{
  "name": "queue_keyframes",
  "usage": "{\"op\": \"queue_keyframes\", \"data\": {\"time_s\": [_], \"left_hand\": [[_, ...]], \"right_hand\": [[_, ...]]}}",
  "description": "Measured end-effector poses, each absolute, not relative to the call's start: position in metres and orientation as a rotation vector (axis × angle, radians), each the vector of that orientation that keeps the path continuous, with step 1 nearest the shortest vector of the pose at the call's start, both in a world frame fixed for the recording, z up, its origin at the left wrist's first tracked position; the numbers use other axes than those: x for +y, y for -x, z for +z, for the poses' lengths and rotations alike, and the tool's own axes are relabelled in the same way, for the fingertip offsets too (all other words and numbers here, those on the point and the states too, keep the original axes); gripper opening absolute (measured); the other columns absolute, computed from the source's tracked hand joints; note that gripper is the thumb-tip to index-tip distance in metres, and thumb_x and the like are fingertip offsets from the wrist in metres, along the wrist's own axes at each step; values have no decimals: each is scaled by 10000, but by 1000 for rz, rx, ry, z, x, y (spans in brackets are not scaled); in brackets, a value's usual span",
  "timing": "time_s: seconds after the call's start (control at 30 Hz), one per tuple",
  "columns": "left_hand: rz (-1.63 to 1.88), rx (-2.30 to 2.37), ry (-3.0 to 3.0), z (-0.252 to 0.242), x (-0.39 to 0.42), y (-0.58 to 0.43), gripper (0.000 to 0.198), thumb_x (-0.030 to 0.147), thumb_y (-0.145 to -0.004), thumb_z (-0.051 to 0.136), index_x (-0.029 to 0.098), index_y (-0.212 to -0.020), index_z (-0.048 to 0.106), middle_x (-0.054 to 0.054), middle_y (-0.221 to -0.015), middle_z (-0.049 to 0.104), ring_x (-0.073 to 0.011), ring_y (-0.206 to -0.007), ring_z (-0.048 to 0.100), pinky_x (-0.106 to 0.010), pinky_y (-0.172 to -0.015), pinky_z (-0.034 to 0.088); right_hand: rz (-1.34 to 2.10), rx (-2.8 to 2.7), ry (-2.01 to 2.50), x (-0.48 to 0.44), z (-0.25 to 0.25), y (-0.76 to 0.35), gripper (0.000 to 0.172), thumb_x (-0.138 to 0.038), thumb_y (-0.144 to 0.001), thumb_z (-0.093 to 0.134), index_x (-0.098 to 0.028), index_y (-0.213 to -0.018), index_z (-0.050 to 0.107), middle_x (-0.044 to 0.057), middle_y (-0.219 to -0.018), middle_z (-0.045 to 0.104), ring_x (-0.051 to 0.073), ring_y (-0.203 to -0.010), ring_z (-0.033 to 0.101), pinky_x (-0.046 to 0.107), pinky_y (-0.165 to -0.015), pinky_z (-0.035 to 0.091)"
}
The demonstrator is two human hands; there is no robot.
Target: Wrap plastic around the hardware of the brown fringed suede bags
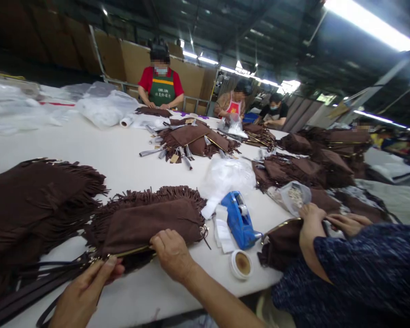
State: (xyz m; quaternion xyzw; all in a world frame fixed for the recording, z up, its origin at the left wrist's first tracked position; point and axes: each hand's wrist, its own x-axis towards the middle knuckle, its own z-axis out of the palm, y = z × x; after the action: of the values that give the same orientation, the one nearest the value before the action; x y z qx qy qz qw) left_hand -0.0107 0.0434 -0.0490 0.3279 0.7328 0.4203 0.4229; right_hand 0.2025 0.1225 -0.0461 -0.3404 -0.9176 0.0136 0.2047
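Observation:
A dark brown fringed bag (150, 223) lies on the white table before me, its gold zipper (131, 251) along the near edge. At the zipper's left end, my left hand (89, 284) pinches the bag's edge between thumb and fingers. My right hand (172, 253) is closed on the bag's near edge further right, its fingertips partly hidden by the bag. Dark straps (34, 291) run left from the bag, beside my left hand. Another fringed bag (37, 200) lies to the left.
Right of the bag stand a blue tape dispenser (239, 221), white slips (223, 230) and a round tub (242, 265). A co-worker's hands (314, 223) handle a brown bag close by. Piles of bags (198, 139) and clear plastic (105, 107) lie farther back, where other people work.

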Motion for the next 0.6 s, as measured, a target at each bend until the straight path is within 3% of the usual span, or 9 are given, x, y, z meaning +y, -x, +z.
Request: {"op": "queue_keyframes", "data": {"time_s": [0.17,0.3,0.43,0.6], "left_hand": [[997,1676,-479,-81,38,23,420,457,-473,809,154,-740,692,-50,-672,725,-256,-672,685,-341,-652,594],[955,1682,-497,-89,37,15,431,499,-536,781,140,-753,685,-38,-594,686,-218,-580,649,-308,-574,569],[990,1643,-523,-74,40,2,444,516,-560,779,134,-760,672,-24,-592,672,-185,-563,625,-264,-541,534],[979,1583,-500,-82,33,16,527,540,-515,798,144,-842,681,-23,-595,675,-192,-566,629,-278,-557,544]], "right_hand": [[81,-2338,1278,117,-29,-279,93,-226,-953,477,-203,-914,558,42,-902,606,181,-852,538,304,-762,391],[-50,-2250,1723,123,-25,-360,56,-176,-870,595,-196,-877,543,36,-842,589,194,-812,549,291,-717,385],[-136,-2428,1818,129,-33,-394,171,-110,-808,638,-199,-936,569,55,-904,605,222,-871,549,304,-735,369],[-121,-2455,1794,130,-40,-395,112,-100,-863,556,-202,-842,598,59,-852,623,212,-828,543,311,-741,345]]}}
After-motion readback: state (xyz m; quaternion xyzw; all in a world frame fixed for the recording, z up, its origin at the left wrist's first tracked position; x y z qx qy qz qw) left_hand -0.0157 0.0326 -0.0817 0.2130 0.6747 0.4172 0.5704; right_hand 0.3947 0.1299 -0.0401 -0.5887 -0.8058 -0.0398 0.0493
